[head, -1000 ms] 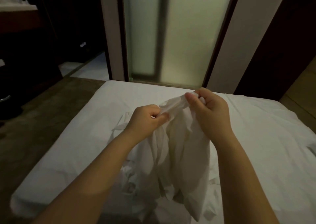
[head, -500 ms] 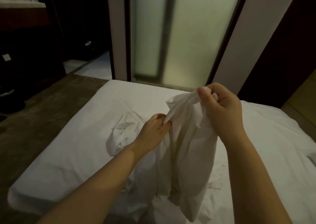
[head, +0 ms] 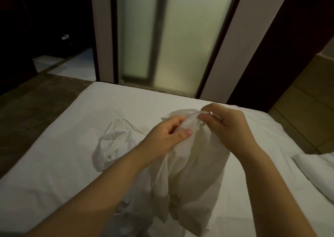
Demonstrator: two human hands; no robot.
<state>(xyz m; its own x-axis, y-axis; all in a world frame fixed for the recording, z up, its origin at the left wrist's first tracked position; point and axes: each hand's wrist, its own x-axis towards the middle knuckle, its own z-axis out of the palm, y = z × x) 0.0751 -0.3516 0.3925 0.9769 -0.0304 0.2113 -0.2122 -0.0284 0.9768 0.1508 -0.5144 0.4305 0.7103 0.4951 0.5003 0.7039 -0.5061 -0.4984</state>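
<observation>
Fingers of both hands pinch one bunched edge of the white cloth [head: 189, 164]: left hand [head: 168, 135] between thumb and curled fingers, right hand [head: 226, 126] just beside it, thumb against fingertips. Cloth hangs from the grip toward the viewer, long axis near vertical, lower end crumpled on the bed [head: 72, 128]. Frosted glass door [head: 180, 37] stands beyond.
</observation>
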